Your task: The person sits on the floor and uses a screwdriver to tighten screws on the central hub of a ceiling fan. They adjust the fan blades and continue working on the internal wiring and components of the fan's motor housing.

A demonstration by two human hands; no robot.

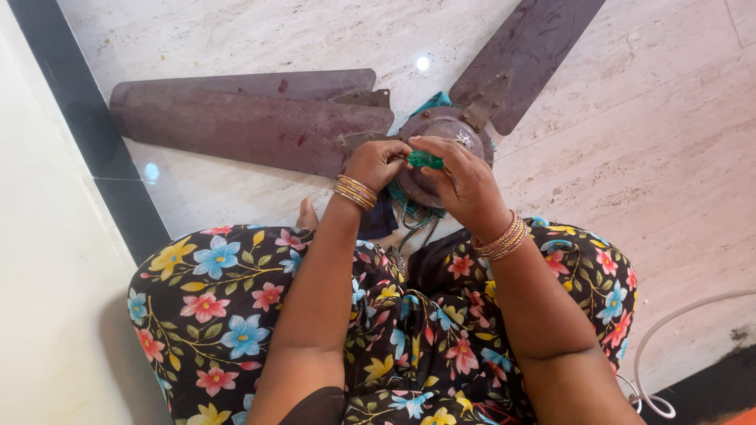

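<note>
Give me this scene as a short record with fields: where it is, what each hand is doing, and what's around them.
Setting: person seated on a pale marble floor, floral clothing over the knees
Main object: brown ceiling fan lying on the floor, motor hub in front of the knees
Blades: three visible, two overlapping at left, one at upper right
Left hand: closed, at the hub beside the green thing
Right hand: pinching a small green object over the hub; what it is cannot be told
Wrists: gold bangles on both
Nearby: white cable at lower right
</note>
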